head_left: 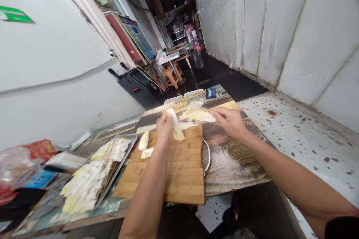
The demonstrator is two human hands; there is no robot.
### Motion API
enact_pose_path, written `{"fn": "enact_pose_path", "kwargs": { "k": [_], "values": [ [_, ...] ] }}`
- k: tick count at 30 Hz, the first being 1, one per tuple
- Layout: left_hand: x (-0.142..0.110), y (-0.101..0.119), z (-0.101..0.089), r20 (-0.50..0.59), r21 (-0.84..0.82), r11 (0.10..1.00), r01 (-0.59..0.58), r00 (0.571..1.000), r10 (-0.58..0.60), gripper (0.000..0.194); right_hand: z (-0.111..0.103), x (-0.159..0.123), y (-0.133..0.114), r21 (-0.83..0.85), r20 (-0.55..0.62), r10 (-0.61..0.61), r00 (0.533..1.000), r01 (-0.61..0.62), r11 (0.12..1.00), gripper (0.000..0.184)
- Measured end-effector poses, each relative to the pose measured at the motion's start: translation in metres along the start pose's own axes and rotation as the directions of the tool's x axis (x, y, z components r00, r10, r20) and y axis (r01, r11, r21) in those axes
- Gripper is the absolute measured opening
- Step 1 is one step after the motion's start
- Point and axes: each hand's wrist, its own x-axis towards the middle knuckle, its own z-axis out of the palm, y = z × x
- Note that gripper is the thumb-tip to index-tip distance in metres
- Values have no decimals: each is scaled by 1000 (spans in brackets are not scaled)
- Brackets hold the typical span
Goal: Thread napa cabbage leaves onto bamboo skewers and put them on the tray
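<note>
My left hand [165,129] is closed round a pale cabbage leaf [175,124], held above the far end of a wooden cutting board [179,171]. My right hand [229,119] reaches past the board and pinches another cabbage leaf [202,116] from a small pile of leaves [192,109] on the table. Two cut cabbage pieces [144,142] lie near the board's far left corner.
A metal tray [129,145] left of the board holds several skewered cabbage pieces [92,175]. Plastic bags and packets [25,168] lie at the far left. A white fridge [50,56] stands behind the table. Speckled floor and white wall are on the right.
</note>
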Motion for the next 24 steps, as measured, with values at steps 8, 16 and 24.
{"fn": "enact_pose_path", "kwargs": {
  "k": [8,16,24],
  "values": [
    [-33,-4,-20,72,-364,909,205,979,-192,34,18,-9,12,-33,378,-30,925,46,998,21],
    [-34,-8,-23,142,-516,798,313,949,-281,26,18,-13,16,-188,400,22,916,59,980,26],
    [-34,-4,-26,148,-555,752,356,932,-332,13,19,-15,12,-205,409,3,913,88,975,26]
  ]
}}
